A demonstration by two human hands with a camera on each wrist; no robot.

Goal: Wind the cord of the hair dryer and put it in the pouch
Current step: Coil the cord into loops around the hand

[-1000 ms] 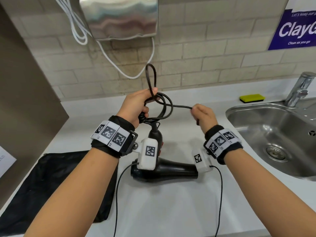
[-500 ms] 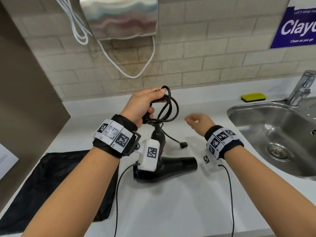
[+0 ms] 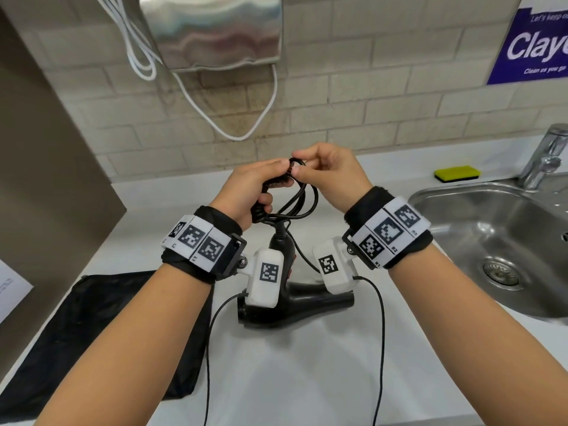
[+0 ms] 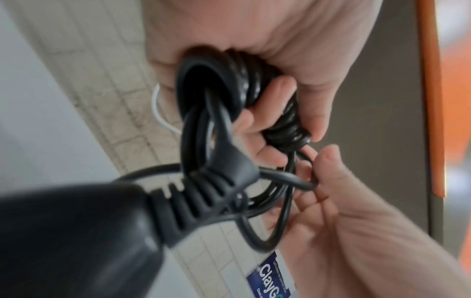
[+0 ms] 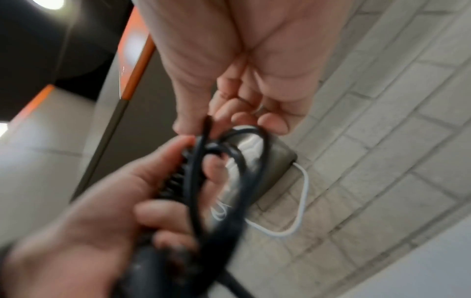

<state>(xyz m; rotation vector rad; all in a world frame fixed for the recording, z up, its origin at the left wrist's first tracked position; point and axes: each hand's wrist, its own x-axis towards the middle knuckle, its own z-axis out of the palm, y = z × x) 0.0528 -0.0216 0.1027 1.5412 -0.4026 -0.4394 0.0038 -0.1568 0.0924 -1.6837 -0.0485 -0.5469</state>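
Note:
The black hair dryer [image 3: 307, 305] rests on the white counter, its handle pointing up toward my hands. Its black cord [image 3: 302, 199] is wound in loops above the handle. My left hand [image 3: 255, 187] grips the bundled loops [image 4: 244, 80]; the left wrist view shows fingers curled round the coil. My right hand [image 3: 322, 167] pinches a strand of cord [image 5: 206, 129] at the top of the bundle, right beside the left hand. The black mesh pouch [image 3: 92, 327] lies flat on the counter at the lower left, partly under my left forearm.
A steel sink [image 3: 491, 241] with a tap [image 3: 544, 155] lies to the right. A yellow sponge [image 3: 458, 173] sits by the tiled wall. A steel wall unit [image 3: 212, 29] with white cables [image 3: 233, 130] hangs above. A grey panel [image 3: 40, 164] stands left.
My right hand, which had let go and hovered low to the right, has come up and left to the bundle and pinched the cord. The loose plug end no longer dangles in view.

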